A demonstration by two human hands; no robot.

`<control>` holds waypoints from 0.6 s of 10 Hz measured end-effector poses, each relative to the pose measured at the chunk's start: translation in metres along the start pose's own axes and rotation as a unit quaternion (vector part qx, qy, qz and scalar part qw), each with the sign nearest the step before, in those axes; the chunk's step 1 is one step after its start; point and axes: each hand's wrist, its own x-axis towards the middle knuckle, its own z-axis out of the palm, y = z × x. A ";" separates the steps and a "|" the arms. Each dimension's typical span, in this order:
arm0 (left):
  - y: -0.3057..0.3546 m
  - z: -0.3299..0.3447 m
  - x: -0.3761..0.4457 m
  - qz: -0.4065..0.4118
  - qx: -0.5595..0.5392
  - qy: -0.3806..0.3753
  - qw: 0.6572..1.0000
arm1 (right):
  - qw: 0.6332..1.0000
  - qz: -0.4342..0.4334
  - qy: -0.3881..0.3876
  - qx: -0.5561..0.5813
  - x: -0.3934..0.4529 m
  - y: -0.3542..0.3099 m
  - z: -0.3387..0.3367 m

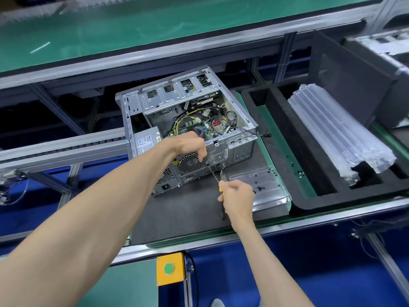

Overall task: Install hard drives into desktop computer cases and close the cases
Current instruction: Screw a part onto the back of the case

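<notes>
your left hand (190, 144) rests over the near rim of the open computer case (188, 120), fingers curled down over the rear panel beside the fan grille; whether they pinch anything there cannot be told. the case lies on its side on a dark mat (190, 216) on the bench (221, 237), toward the bench's left end, side panel off, with the power supply (146, 141) at its left, the motherboard (212, 127) and loose cables (234, 125) exposed, and the drive bays (177, 91) along the far side. no hard drive can be made out with certainty.

your right hand (238, 194) is closed round a yellow-handled tool (221, 185), a pair of cutters or pliers, its tip pointing toward the case's rear panel. a thin dark shaft runs from that hand up toward your left fingers; what it is cannot be told.

just right of that hand, a clear plastic tray (265, 191) sits on the mat near the bench's front edge, with small black screws (260, 188) scattered in it.

further right, a black foam insert (283, 138) holds a clear plastic bundle (336, 134). more screws (298, 173) lie on the foam.

below the bench's front edge, a yellow box with a green button (169, 268) is mounted.
</notes>
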 end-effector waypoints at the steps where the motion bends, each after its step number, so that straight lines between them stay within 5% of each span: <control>1: 0.000 0.000 0.001 0.001 0.001 0.004 1.000 | 0.834 -0.353 0.128 -0.403 -0.005 0.013 -0.001; 2: -0.001 0.000 0.002 0.000 -0.001 0.007 1.000 | 0.867 -0.325 0.097 -0.365 -0.007 0.014 0.007; 3: -0.003 0.000 0.002 0.000 0.003 0.012 1.000 | 0.980 0.109 -0.029 0.167 -0.003 0.000 0.010; 4: -0.003 0.000 0.003 0.002 0.004 0.010 1.000 | 0.924 0.216 -0.055 0.311 -0.002 -0.004 0.008; 5: -0.003 0.000 0.004 0.004 0.008 0.003 1.000 | 0.998 -0.035 0.016 -0.051 -0.005 -0.003 0.005; 6: -0.003 0.000 0.005 0.006 0.010 0.002 1.000 | 0.902 -0.274 0.080 -0.324 -0.013 0.006 0.004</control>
